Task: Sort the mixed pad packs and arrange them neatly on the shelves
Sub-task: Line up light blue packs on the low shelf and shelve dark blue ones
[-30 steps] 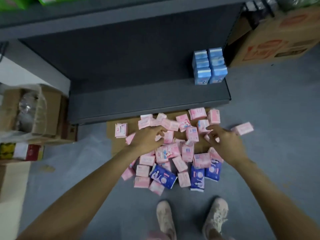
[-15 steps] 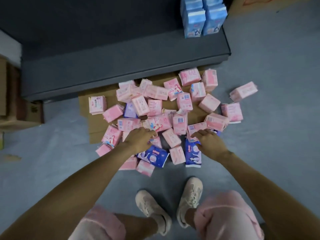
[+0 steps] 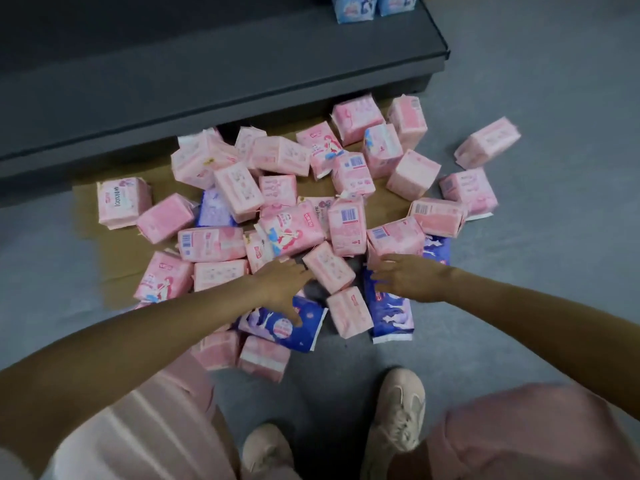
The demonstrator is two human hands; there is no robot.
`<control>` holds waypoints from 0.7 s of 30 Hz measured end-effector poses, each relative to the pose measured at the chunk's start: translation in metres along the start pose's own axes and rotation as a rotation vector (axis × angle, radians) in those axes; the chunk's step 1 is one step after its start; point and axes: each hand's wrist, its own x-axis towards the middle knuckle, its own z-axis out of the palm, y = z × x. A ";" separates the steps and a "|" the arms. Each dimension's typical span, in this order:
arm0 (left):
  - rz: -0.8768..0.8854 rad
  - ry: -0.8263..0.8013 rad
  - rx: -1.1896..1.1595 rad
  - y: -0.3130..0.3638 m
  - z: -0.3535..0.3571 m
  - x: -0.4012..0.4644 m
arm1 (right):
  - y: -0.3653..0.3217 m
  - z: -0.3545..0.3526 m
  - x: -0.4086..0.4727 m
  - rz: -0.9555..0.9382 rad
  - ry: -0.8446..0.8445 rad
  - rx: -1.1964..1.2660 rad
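A heap of several pink pad packs [image 3: 291, 233] lies on the floor before a low dark grey shelf [image 3: 242, 81]. Dark blue packs are mixed in at the near side: one [image 3: 277, 327] under my left hand and one [image 3: 391, 317] under my right hand. A third blue pack [image 3: 438, 249] peeks out behind my right wrist. My left hand [image 3: 282, 284] hovers with spread fingers, thumb on the blue pack, fingertips by a small pink pack [image 3: 329, 268]. My right hand [image 3: 405, 278] reaches left with straight fingers, holding nothing. Light blue packs [image 3: 356, 8] stand on the shelf's right end.
A flat cardboard sheet [image 3: 90, 202] lies under the heap. One pink pack [image 3: 486, 142] lies apart to the right on the grey floor [image 3: 536, 254]. My shoes [image 3: 398, 407] and knees in pink shorts [image 3: 519, 438] are close below the heap.
The view has dropped lower and closer to the heap as I crouched. Both hands drew back from the middle of the pile to the near blue packs.
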 end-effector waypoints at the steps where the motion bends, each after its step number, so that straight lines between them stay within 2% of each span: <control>1: 0.005 -0.057 0.032 -0.001 0.005 0.008 | 0.001 0.008 0.003 -0.008 -0.006 -0.050; 4: 0.047 -0.146 0.031 0.000 0.032 0.031 | -0.003 0.046 0.019 0.012 -0.073 -0.178; 7: 0.076 -0.158 0.049 0.003 0.048 0.041 | -0.012 0.062 0.025 0.091 -0.278 -0.341; 11: 0.093 -0.162 0.093 -0.002 0.038 0.049 | -0.014 0.072 0.039 0.127 -0.320 -0.425; 15: 0.021 0.008 -0.085 -0.019 0.020 0.040 | -0.017 0.060 0.041 0.198 -0.367 -0.356; 18: -0.034 0.215 -0.220 -0.028 -0.003 0.031 | -0.019 0.065 0.030 0.297 -0.321 -0.311; 21: -0.077 0.323 -0.292 -0.032 -0.017 0.033 | -0.014 0.064 0.024 0.270 -0.257 -0.210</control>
